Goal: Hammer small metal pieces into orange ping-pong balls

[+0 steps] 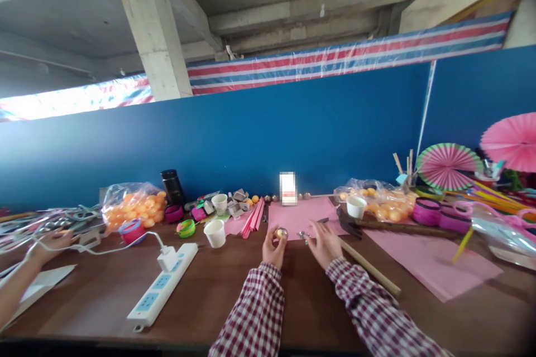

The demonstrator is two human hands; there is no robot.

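My left hand [273, 251] is closed around a small round ball [282, 232], part shiny and part pale orange, pinched between thumb and fingers. To its right, my right hand [325, 245] reaches forward with its fingers stretched out and apart. Close to that thumb lie a few small shiny metal pieces [303, 235], too small to name for sure. Both hands are over the near edge of a pink sheet of paper [299, 213]. A dark blade-like tip [321, 220] shows just beyond my right fingers.
A hammer [349, 224] and a wooden stick [372, 269] lie right of my hands. Left are a white paper cup [215, 233], folded pink paper strips [253, 217] and a power strip [165, 284]. Another person's hand [52, 246] is at far left. Bags of orange balls [136, 209] stand behind.
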